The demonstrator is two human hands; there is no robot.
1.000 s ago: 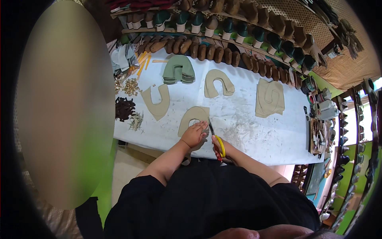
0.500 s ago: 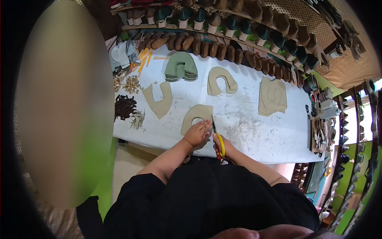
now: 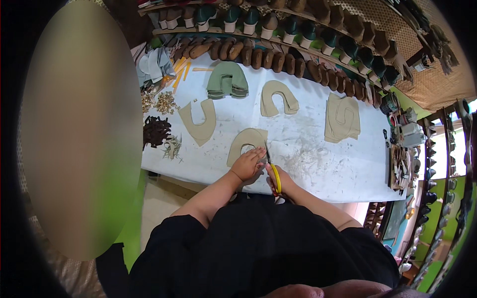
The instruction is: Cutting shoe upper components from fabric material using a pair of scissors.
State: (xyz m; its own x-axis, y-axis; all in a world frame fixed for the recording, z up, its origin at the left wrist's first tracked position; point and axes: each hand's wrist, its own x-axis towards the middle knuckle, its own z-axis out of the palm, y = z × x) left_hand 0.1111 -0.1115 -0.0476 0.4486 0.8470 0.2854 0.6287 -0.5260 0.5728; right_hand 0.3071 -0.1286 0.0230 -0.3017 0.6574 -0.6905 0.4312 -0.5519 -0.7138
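A beige U-shaped cut piece (image 3: 237, 144), which looks like leather or fabric, is at the table's near edge. My left hand (image 3: 247, 165) holds it, fingers across its right arm and thumb hidden. Yellow-handled scissors (image 3: 276, 178) are in my right hand (image 3: 283, 180), fingers wrapped round the handles. Their blades point away from me, along the piece's right edge. Whether they are biting into it is too small to tell. Farther off lie a single beige piece (image 3: 209, 124), a stack of beige pieces (image 3: 270, 94) and a stack of green ones (image 3: 237, 84).
More beige pieces (image 3: 352, 124) are stacked at the right. Dark scraps (image 3: 155, 131), pale trimmings (image 3: 172, 147) and small gold-coloured parts (image 3: 165, 102) lie in heaps on the left. Shoe lasts (image 3: 278, 62) line the back of the white-covered table (image 3: 303, 126), below shelves of shoes.
The view has shifted slightly. The scissor blades look closer together now, while my left hand stays on the beige piece.
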